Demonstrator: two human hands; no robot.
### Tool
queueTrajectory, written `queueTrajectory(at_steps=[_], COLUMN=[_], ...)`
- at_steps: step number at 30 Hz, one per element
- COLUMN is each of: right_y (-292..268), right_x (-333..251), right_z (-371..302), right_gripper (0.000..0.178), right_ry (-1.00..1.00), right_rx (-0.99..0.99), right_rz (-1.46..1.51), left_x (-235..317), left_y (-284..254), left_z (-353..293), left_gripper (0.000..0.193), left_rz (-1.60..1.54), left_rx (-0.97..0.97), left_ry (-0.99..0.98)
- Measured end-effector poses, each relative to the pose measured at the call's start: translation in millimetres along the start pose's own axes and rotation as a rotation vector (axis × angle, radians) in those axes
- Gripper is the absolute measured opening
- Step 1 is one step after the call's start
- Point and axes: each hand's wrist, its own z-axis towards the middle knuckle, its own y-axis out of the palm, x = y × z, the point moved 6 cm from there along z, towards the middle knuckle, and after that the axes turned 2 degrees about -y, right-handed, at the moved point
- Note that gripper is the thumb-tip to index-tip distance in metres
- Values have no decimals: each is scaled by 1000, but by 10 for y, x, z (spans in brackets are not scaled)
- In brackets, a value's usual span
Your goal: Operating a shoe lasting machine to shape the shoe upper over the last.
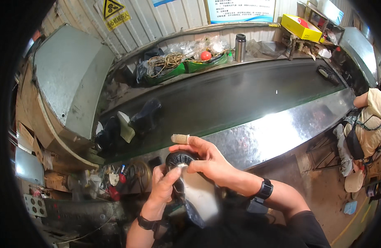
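Observation:
A black shoe upper on a last, with a pale insole board (pixel 201 194) facing up, is held close in front of my body. The gathered dark edge (pixel 180 158) of the upper folds over its far end. My left hand (pixel 160 186) grips the near-left side, the thumb pressing by that edge. From the right, my right hand (pixel 211 161) curls around the far end, its thumb on the pale bottom beside the gathers. One right finger wears a beige wrap (pixel 180 139). The shoe's near end is blurred against my dark clothing.
Beyond my hands runs a dark conveyor belt (pixel 223 95) with a metal ledge (pixel 273 136). Dark shoe pieces (pixel 147 113) and a pale piece (pixel 126 127) sit at its left, a dark shoe (pixel 328 74) far right. A steel flask (pixel 240 47) stands behind. Another person (pixel 370 120) sits at right.

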Motion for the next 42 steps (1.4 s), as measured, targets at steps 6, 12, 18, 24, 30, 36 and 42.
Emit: queueTrajectory(at_steps=[6,12,18,24,30,36,42], right_y=[-52,-140,-99,-99,-88,-62,-17], right_x=[56,78,105,105,115,118,95], right_z=[34,43,61,66,75,57,48], right_gripper=[73,73,74,74,73,73,74], right_ry=[21,16,2,9,-9,9,-25], right_rx=[12,4,-22,-16,-25,-27,-49], right_rz=[-39,27,34,26,32,62,6], left_x=[-141,-4,429,486,510,343,-9], left_y=[-30,-98,70,113,133,-1,-66], left_z=[47,-24,-252,-269,-338,-199,-119], left_gripper=[40,35,52,49,44,58,48], left_rz=[-71,-364,696,750,849,288,27], left_rx=[-17,99,278,271,311,179,-8], left_ry=[-136,-80,479,462,572,377,-53])
